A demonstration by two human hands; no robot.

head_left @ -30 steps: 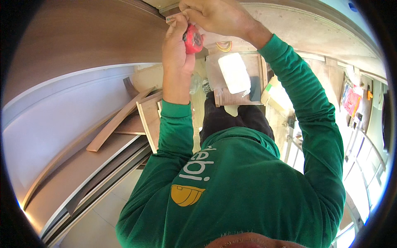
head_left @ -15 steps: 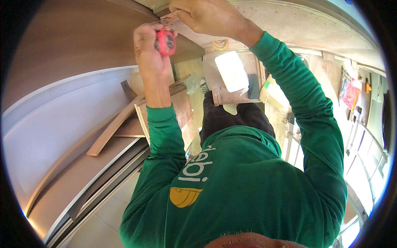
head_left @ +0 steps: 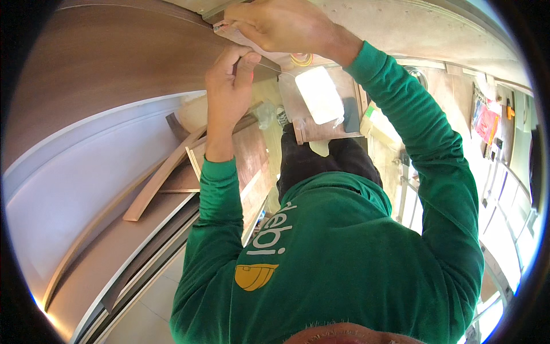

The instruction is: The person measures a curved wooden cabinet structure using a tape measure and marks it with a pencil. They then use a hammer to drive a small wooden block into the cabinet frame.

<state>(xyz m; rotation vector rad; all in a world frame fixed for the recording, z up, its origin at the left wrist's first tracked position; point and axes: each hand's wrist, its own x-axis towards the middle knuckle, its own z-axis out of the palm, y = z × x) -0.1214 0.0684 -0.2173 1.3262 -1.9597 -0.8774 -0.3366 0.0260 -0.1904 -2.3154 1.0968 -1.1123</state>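
My left hand [head_left: 229, 74] is raised below the brown panel [head_left: 132, 54], thumb and fingers pressed together. Only slivers of a small red case [head_left: 251, 75] show at its fingers; earlier it appears red and black, like a tape measure or line reel. A thin pale line [head_left: 269, 67] slants beside this hand toward the lower right. Higher up, my right hand [head_left: 281, 26] is closed, its fingertips near the panel's edge. By those fingertips is a pale strip with reddish marks [head_left: 220, 26]; whether they pinch it is hidden.
Curved wooden strips [head_left: 163, 175] and long boards [head_left: 123, 252] lean at the left. Below my hands a bright white rectangular object [head_left: 319, 96] lies on a wooden surface [head_left: 329, 132]. A yellow coil [head_left: 302, 59] sits just beyond it. Metal railings [head_left: 504, 200] stand at the right.
My left hand has shifted slightly right and turned, so the red case is now mostly hidden. My right hand has moved a little left. The thin line beside my left hand now shows.
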